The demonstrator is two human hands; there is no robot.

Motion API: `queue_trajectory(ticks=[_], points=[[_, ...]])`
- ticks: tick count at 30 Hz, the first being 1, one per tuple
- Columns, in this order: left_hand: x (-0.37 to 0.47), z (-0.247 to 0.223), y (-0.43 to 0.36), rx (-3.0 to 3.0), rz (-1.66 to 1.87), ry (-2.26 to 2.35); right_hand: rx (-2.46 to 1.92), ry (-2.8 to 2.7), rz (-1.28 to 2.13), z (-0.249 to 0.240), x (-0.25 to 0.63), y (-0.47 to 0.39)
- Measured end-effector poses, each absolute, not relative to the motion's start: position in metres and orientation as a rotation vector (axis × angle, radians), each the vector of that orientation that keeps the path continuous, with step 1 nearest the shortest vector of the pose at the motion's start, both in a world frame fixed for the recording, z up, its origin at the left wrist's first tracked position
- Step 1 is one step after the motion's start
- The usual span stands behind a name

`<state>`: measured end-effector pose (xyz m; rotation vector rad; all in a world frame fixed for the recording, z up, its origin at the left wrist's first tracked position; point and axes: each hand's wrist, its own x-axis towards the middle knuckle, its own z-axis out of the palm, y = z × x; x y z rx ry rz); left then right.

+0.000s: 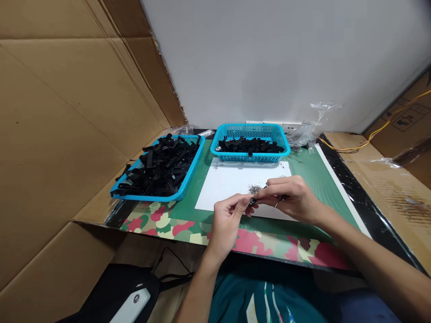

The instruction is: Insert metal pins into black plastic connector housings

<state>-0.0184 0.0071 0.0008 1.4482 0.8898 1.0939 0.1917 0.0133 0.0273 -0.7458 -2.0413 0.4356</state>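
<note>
My left hand (229, 217) pinches a small black plastic part (252, 202) between thumb and fingers, above the near edge of a white sheet (215, 188). My right hand (291, 195) comes in from the right, its fingertips closed at the same part. A thin metal-shafted tool (276, 204) sticks out below the right fingers, which are curled round it; its kind is hard to make out. Just beyond the fingertips lies a pile of tiny metal pieces (255, 189) on the sheet. The fingers hide much of the black part.
Behind the sheet stands a blue basket (251, 157) holding black plastic parts. Another blue basket (188, 177), heaped with black parts, is at the left. Cardboard (67, 112) walls off the left side. Clear plastic bags (303, 134) and a yellow wire (370, 138) lie at the back right.
</note>
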Motion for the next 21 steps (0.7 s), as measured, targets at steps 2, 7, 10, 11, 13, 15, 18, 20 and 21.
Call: queue_trajectory(ticks=[2,7,10,11,13,15,18,20,21], points=[[-0.018,0.002,0.007,1.482,1.124,0.914,-0.753,-2.049,0.406,0.026,0.194,0.015],[-0.016,-0.001,0.007,1.542,1.226,0.985,-0.788,-2.059,0.458,0.023,0.198,0.018],[-0.015,-0.002,0.006,1.561,1.21,1.039,-0.897,-2.087,0.549,0.028,0.203,0.017],[-0.014,-0.003,0.006,1.569,1.195,1.064,-0.96,-2.1,0.581,0.03,0.206,0.017],[-0.014,-0.003,0.005,1.602,1.144,1.085,-1.094,-2.12,0.607,0.037,0.213,0.016],[-0.012,-0.004,0.004,1.658,1.091,1.064,-1.178,-2.156,0.586,0.041,0.22,0.017],[-0.011,-0.006,0.003,1.743,1.039,1.057,-1.196,-2.233,0.567,0.042,0.226,0.018],[-0.01,-0.006,0.003,1.786,1.021,1.084,-1.19,-2.251,0.531,0.038,0.227,0.019],[-0.01,-0.007,0.003,1.806,1.016,1.097,-1.184,-2.244,0.496,0.036,0.226,0.019]])
